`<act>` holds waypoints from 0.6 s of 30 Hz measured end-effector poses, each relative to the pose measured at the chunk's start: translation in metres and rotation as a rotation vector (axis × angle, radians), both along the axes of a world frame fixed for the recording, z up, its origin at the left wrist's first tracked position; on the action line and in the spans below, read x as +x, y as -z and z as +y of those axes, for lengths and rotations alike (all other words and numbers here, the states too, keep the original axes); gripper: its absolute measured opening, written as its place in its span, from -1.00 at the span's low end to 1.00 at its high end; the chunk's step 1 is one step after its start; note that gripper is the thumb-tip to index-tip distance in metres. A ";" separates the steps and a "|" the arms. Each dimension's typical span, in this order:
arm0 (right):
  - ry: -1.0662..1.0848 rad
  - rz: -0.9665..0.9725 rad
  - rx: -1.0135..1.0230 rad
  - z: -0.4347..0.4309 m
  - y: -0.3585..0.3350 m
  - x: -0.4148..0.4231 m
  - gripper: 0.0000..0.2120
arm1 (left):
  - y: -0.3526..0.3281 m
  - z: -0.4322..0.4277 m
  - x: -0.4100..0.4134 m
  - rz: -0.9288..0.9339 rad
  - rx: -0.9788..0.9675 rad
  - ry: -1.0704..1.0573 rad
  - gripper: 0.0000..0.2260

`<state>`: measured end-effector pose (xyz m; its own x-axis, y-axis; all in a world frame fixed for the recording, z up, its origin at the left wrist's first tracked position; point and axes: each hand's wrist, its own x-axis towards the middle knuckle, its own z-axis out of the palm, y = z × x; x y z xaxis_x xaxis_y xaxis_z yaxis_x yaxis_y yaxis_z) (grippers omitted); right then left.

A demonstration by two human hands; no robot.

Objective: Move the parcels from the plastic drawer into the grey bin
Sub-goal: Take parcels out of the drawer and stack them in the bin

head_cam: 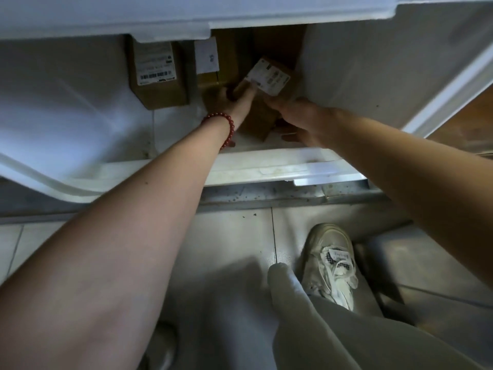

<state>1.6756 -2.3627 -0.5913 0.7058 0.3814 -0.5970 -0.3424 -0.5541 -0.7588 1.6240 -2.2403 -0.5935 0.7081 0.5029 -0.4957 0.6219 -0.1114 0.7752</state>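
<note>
No words can be read. White labels (156,62) on three parcels (160,94) in the drawer (360,76) carry blurred print, one a barcode (157,75); a shoe tag (338,256) is equally blurred.

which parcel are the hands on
The tilted parcel on the right, label askew: the left hand grips it and the right hand touches it. The two upright parcels left of it are untouched.

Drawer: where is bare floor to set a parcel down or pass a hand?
Bare floor lies left of the left parcel, up to the left wall of the drawer, and right of the right hand. The back centre is crowded: middle parcel and tilted parcel sit close, left hand and right hand holding the latter.
</note>
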 end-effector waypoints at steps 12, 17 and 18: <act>0.179 -0.119 0.110 -0.028 -0.034 -0.036 -0.30 | -0.067 0.003 -0.068 -0.194 -0.199 -0.023 -0.45; 0.275 -0.098 0.215 -0.044 -0.069 -0.067 -0.22 | -0.109 -0.011 -0.118 -0.194 -0.233 -0.007 -0.35; 0.274 -0.093 0.216 -0.050 -0.078 -0.076 -0.19 | -0.115 -0.014 -0.131 -0.189 -0.236 0.014 -0.33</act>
<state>1.5993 -2.4129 -0.5131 0.8469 0.2805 -0.4518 -0.3802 -0.2747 -0.8832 1.4928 -2.2541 -0.4782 0.8050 0.3792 -0.4563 0.4637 0.0778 0.8826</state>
